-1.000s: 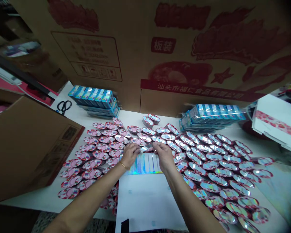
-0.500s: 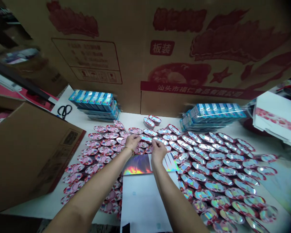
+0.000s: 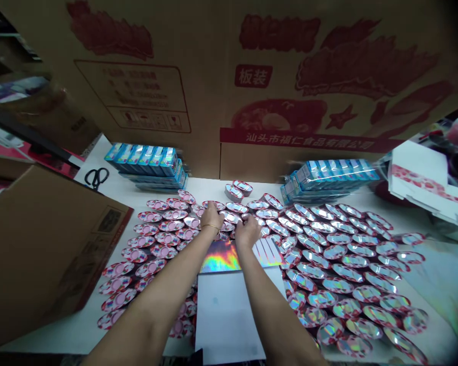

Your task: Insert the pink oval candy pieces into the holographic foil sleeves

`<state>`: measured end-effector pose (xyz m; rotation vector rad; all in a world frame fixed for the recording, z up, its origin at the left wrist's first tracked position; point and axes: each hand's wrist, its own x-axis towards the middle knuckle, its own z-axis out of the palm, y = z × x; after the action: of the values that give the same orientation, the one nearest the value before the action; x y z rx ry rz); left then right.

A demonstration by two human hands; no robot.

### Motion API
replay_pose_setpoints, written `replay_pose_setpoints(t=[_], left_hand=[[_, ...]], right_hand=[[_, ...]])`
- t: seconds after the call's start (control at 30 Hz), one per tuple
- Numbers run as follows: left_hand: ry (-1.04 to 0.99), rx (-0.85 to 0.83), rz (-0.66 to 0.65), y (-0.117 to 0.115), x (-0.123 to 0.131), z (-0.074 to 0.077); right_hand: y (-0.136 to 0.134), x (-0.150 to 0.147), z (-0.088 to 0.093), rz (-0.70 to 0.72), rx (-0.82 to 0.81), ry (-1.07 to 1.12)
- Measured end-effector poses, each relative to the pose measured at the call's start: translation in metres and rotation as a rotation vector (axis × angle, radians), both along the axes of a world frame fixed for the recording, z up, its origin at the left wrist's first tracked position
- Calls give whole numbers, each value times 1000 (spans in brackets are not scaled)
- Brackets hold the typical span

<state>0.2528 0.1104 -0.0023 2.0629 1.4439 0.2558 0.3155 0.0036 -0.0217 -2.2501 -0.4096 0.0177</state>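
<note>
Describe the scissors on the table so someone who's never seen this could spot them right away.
Start at the big printed carton at the back of the white table, then find the stack of blue packs in front of it on the left. Just left of that stack lie the black-handled scissors, set apart from the pink ovals and the only tool in sight.

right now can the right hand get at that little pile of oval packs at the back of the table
Probably yes: the right hand sits just in front of the little pile of oval packs, and only flat holographic oval packs lie between, low enough to reach over, with no carton in the way.
</note>
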Motion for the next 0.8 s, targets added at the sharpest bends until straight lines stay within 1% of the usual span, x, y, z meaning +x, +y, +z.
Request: replay_pose_setpoints(t=[0.03, 0.07, 0.1, 0.17, 0.2, 0.23, 0.27, 0.3, 0.37, 0.4, 0.5, 0.57, 0.6, 0.67, 0.73, 0.77, 0.8], left_hand=[[-25, 3, -6, 2, -4, 2], [-62, 19, -51, 3, -10, 4], [-103, 41, -137, 2, -18, 6], [-143, 86, -370, -5, -38, 10], [-128, 99, -479, -11, -49, 11], [-93, 105, -559, -18, -60, 12], [-49, 106, -604, -26, -69, 12], [-10, 108, -623, -33, -76, 11], [33, 113, -604, -45, -84, 7], [38, 122, -574, -50, -85, 4], [14, 158, -475, -58, -83, -3], [0, 169, -439, -61, -81, -6], [-2, 166, -430, -61, -81, -6], [1, 158, -419, -63, -82, -5], [10, 148, -413, -64, -83, -4], [8, 142, -416, -65, -84, -4], [-2, 135, -419, -65, -85, -4]], right_hand=[[-6, 5, 4, 76, 4, 30], [-14, 11, 10, 179, 11, 47], [-24, 16, 15, 312, 17, 43], [-43, 23, 25, 619, 3, -39], [-52, 24, 29, 757, -36, -102], [-58, 24, 30, 869, -96, -166], [-63, 22, 30, 947, -165, -228], [-66, 20, 27, 996, -233, -288], [-67, 14, 16, 1034, -328, -410], [-68, 12, 9, 1046, -346, -470], [-72, 5, -12, 1073, -302, -618], [-78, 1, -18, 1076, -235, -651], [-81, -2, -16, 1084, -200, -634], [-86, -7, -4, 1089, -128, -516], [-87, -12, 17, 1056, -37, -255], [-86, -13, 29, 1007, 18, -76], [-83, -13, 42, 930, 82, 116]])
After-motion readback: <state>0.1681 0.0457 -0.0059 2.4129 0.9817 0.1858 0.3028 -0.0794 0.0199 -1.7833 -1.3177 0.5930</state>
